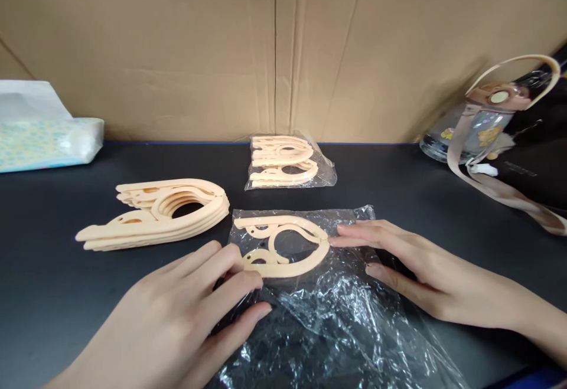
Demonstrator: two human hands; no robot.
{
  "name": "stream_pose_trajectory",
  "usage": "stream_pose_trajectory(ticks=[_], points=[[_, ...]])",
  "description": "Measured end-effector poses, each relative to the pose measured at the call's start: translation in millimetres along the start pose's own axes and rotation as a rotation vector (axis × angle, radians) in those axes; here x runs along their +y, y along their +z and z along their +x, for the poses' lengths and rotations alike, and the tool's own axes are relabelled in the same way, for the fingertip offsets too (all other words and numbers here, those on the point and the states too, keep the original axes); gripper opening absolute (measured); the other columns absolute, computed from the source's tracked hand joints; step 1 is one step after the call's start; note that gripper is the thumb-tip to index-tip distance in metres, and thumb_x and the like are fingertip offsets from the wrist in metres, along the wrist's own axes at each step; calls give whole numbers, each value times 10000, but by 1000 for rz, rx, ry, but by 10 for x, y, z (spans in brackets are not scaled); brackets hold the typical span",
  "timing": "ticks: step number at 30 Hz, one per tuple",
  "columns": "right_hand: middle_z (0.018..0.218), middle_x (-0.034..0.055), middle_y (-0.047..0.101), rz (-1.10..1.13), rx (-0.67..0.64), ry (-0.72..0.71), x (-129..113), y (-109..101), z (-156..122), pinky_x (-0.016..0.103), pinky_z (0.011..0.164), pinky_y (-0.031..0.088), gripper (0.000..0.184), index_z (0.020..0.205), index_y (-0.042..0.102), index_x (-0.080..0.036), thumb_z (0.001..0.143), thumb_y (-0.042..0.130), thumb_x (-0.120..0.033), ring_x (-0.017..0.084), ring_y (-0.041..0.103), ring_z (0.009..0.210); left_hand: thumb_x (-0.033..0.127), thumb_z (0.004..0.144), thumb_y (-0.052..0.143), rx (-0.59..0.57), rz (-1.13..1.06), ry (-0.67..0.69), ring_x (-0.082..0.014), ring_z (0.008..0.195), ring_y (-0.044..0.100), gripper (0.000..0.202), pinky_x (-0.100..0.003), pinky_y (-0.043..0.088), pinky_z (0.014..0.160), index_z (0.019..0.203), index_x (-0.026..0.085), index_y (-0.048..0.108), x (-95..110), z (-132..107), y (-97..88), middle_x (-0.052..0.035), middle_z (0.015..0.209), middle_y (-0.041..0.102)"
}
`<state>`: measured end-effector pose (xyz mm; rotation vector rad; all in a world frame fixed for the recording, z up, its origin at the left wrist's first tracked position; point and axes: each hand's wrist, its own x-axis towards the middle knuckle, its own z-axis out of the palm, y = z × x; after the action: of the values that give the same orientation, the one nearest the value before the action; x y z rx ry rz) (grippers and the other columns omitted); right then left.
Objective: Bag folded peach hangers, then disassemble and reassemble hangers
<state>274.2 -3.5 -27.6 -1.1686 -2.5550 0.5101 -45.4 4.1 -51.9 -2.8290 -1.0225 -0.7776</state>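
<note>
Left grip [172, 315] hides the lower-left end of the bagged hanger [292, 269].

Folded cream travel hanger [295, 270], in clear plastic bag [336, 330].
From where I'm standing: hanger flat at bag's far end, joint pointing right, arm tips left. Bag on black tabletop [381, 182], near part loose, crumpled.

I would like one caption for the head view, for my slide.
Left hand and right hand at a clear plastic bag and beige hanger, beside stacked hangers.
</note>
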Motion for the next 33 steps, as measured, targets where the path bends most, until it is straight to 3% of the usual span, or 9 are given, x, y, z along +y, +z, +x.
stream_pose_trajectory(ticks=[5,13,17,19,21,24,27,30,33], points=[[1480,17,527,-1,-18,-1,3,-7,-13,391,1121,456,509,1464,425,-307,973,480,-185,193,506,1354,265,966,526,-67,7,43,-199,774,641,89,-311,470,592,1010,229,594,-27,42,11,-29,931,652],[1431,14,576,8,10,-7,8,12,1,364,1057,511,459,1394,516,-318,957,498,-179,207,557,1303,286,954,541,-79,38,50,-230,759,614,70,-343,469,588,972,218,542,-33,33,12,-43,887,624],[1033,19,741,85,245,66,63,-14,-11,294,841,583,322,1243,601,-277,979,451,-169,169,711,949,317,958,552,-106,-7,18,-241,949,607,153,-357,511,768,1084,231,546,-26,60,-18,-49,1034,627],[828,-5,719,94,392,93,96,-54,8,256,701,568,268,1180,609,-247,991,435,-169,135,687,727,361,969,539,-104,-6,-2,-253,1128,574,279,-376,501,916,1220,240,521,-26,84,-24,-59,1209,609],[786,-11,697,50,456,57,100,-107,65,246,657,544,237,1127,618,-223,986,439,-158,121,655,671,411,977,521,-129,18,-2,-266,1311,484,443,-393,467,1037,1378,243,438,-36,98,-19,-65,1408,529],[878,22,702,-68,427,-88,17,-188,250,279,715,546,228,1110,623,-199,954,474,-125,148,666,791,475,987,488,-192,72,1,-283,1454,342,643,-426,440,1110,1536,236,253,-70,88,0,-61,1601,337],[1058,75,694,-150,346,-257,-160,-226,571,358,858,548,240,1150,611,-180,943,499,-133,205,648,1008,506,994,463,-244,100,-7,-289,1473,314,704,-442,446,1113,1576,241,167,-100,58,14,-52,1646,243],[1209,100,649,-181,260,-365,-363,-181,1000,396,969,513,291,1236,572,-162,952,521,-194,234,599,1147,511,991,470,-255,96,-22,-300,1478,299,713,-454,422,1128,1579,226,183,-107,37,16,-62,1639,262],[1287,113,605,-196,171,-375,-525,-59,1454,423,1011,472,400,1306,523,-165,935,598,-295,261,572,1189,499,989,474,-240,63,-38,-310,1453,350,708,-457,447,1107,1582,239,188,-99,31,20,-62,1588,377]])
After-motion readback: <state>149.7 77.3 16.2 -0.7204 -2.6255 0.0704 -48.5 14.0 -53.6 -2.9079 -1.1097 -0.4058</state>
